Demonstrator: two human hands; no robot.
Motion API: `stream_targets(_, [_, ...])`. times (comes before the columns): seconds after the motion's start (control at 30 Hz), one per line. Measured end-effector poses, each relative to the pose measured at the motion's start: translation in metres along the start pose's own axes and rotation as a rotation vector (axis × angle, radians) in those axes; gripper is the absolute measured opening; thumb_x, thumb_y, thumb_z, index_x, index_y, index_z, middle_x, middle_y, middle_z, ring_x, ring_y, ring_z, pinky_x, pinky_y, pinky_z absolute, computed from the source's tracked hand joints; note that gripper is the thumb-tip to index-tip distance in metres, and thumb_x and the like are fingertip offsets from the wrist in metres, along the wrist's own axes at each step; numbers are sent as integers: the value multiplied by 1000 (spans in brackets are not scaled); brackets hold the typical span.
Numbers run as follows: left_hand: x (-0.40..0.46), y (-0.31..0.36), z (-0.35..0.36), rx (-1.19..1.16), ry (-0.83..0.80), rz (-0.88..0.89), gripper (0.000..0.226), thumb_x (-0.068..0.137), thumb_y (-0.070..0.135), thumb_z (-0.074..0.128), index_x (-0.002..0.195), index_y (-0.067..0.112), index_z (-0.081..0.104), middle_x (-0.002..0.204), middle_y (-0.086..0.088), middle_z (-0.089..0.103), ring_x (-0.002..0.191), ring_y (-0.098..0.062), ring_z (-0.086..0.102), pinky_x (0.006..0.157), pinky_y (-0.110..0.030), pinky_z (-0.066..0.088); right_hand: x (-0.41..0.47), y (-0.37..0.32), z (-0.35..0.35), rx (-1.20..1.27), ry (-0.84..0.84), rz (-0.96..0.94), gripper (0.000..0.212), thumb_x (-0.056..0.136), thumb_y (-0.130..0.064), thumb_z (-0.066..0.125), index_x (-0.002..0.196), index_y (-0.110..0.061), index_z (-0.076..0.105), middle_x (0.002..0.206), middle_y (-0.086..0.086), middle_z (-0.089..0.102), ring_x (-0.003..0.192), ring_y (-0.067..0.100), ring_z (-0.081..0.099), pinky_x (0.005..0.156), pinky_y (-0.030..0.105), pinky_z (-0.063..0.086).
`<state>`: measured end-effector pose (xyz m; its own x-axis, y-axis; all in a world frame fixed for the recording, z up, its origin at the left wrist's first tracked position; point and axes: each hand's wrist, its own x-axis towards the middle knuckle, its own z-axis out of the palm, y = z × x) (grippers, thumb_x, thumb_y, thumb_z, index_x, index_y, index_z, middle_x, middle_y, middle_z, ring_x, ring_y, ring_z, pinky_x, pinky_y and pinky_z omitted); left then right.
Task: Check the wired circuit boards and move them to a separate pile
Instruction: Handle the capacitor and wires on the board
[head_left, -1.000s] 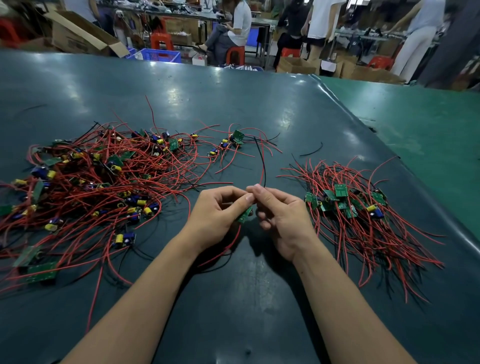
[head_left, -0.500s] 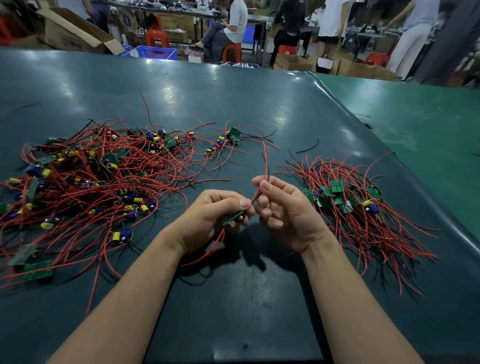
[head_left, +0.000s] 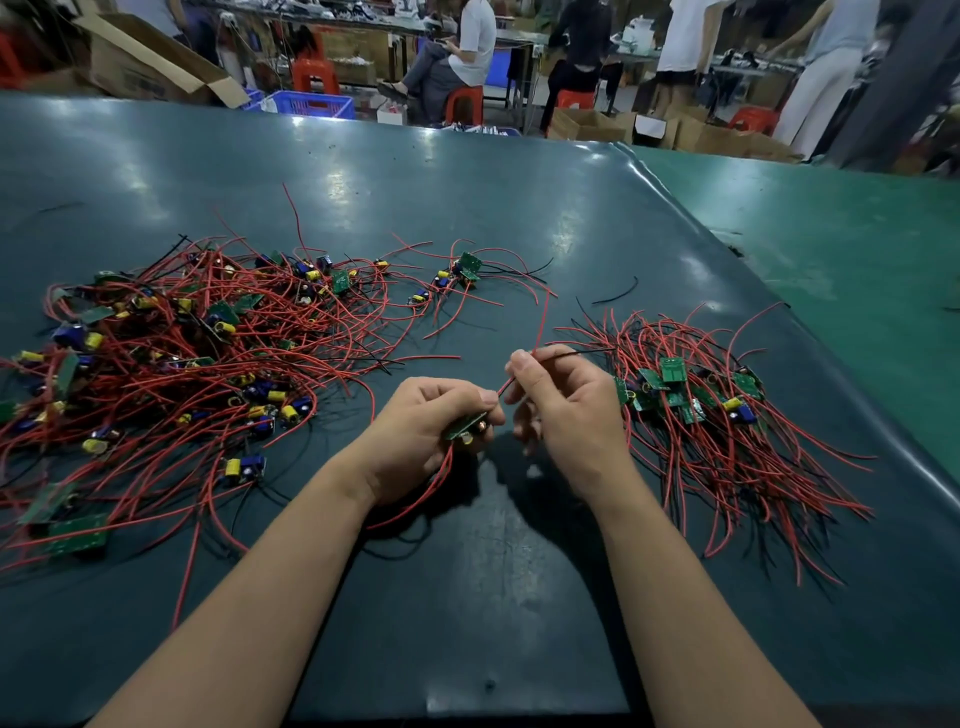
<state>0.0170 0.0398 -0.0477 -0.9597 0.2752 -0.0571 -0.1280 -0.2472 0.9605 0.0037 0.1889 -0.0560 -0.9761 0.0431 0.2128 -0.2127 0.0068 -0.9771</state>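
Gripping the circuit board (head_left: 464, 427), left hand (head_left: 426, 431); right hand (head_left: 563, 410) seemingly pinches its wires (head_left: 540, 332).

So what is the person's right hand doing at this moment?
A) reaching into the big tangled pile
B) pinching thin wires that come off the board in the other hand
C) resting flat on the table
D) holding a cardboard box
B: the right hand pinches a red wire and a black wire running up from the small circuit board that the left hand grips, between the two piles.
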Motion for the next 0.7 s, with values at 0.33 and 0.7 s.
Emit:
stream_targets(0.33, [-4, 1, -7, -18, -140, -40, 25, 78, 16, 56, 56, 13, 68, 61, 0, 59, 56, -11, 52, 56, -15, 45, 3, -10, -11, 579, -250, 232, 9, 76, -13, 66, 82, -7, 64, 57, 5, 61, 36, 8, 49, 31, 14, 34])
stream_targets(0.7, [-3, -1, -2, -14, -57, -36, 18, 74, 14, 60, 59, 7, 67, 58, -2, 60, 50, -9, 53, 53, -15, 44, 6, 0, -5, 168, 66, 53, 18, 85, 0, 70, 93, -15, 75, 64, -3, 66, 49, 8, 55, 38, 19, 42])
